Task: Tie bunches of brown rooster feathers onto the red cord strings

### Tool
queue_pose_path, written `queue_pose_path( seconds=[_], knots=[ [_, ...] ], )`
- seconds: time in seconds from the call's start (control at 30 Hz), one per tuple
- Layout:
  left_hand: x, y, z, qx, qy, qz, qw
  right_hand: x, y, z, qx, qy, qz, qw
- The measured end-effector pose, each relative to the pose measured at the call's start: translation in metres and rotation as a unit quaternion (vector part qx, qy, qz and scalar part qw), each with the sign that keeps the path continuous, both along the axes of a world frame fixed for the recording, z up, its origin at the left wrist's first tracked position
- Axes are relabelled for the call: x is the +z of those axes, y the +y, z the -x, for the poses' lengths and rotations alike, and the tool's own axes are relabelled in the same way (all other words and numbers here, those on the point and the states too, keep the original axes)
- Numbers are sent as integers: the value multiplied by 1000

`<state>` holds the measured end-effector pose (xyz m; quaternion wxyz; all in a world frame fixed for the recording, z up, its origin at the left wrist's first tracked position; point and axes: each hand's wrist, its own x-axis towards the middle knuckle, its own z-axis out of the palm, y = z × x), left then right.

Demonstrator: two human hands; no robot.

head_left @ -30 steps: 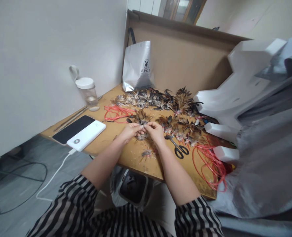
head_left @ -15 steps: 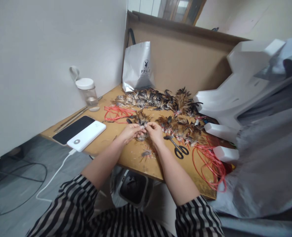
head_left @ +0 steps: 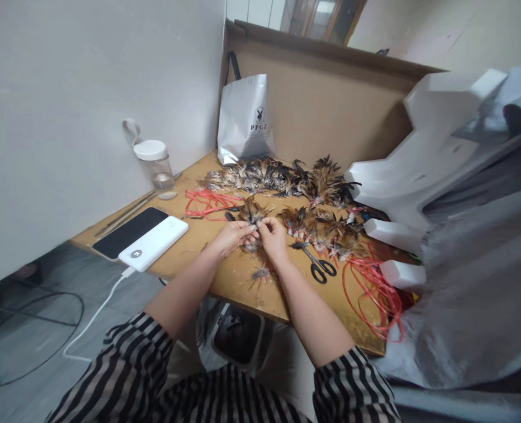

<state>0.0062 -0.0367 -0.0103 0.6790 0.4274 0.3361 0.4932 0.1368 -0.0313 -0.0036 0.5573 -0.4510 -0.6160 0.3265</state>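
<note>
My left hand (head_left: 237, 236) and my right hand (head_left: 269, 234) meet at the middle of the wooden table (head_left: 238, 279). Both are closed, pinching the base of a bunch of brown feathers (head_left: 252, 210) between thumbs and fingers. The tips of the bunch fan out beyond my fingertips; what exactly lies within the pinch is too small to make out. Right of my right hand lie black-handled scissors (head_left: 319, 265) and a row of brown feather bunches (head_left: 324, 229). A small tuft of feathers (head_left: 261, 274) rests below my hands.
A longer row of dark feathers (head_left: 269, 175) runs along the back, before a silver bag (head_left: 245, 120). Red plastic strips (head_left: 207, 204) lie left, more red strips (head_left: 372, 288) right. A phone (head_left: 130, 232), white power bank (head_left: 154, 242) and lidded jar (head_left: 157, 167) stand at left; white foam (head_left: 423, 135) at right.
My right hand has shifted very slightly and its wrist has turned a little. My left hand stays almost still, and both keep their pinch on the feathers.
</note>
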Motion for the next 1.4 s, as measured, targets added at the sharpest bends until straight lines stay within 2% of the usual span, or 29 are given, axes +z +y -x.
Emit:
queue_pose_path(
  seconds=[0.27, 0.4, 0.5, 0.6, 0.7, 0.77, 0.9, 1.0, 1.07, 1.13, 1.27, 1.33, 1.4],
  knots=[
    [-2, 0, -2, -1, 11, -5, 1000, -4, 0, 2, -21, -31, -19, 999],
    [-1, 0, 0, -3, 6, -14, 1000, 4, -1, -2, 28, -15, 15, 999],
    [0, 1, 1, 17, -4, -17, 1000, 16, -2, -16, 98, -46, 40, 993],
    [0, 4, 4, 57, -34, -14, 998, 26, -4, -32, 187, -143, 58, 970],
    [0, 6, 5, 79, -54, -6, 995, 31, -9, -39, 219, -271, 31, 937],
    [1, 7, 6, 81, -58, -2, 995, 32, -13, -37, 208, -353, -7, 912],
    [0, 6, 6, 82, -56, 5, 995, 31, -24, -23, 142, -492, -53, 857],
    [0, 6, 6, 81, -54, 7, 995, 28, -28, -14, 107, -533, -53, 838],
    [-1, 6, 6, 79, -57, 5, 995, 26, -27, -13, 110, -511, -44, 852],
    [0, 6, 6, 80, -63, 2, 995, 24, -23, -16, 131, -442, -30, 887],
    [0, 6, 6, 87, -73, -2, 994, 26, -11, -26, 168, -193, 50, 965],
    [1, 7, 6, 88, -76, 3, 993, 29, -7, -29, 161, -56, 110, 979],
    [1, 7, 6, 79, -76, 11, 994, 30, -6, -29, 149, 60, 167, 973]
  ],
)
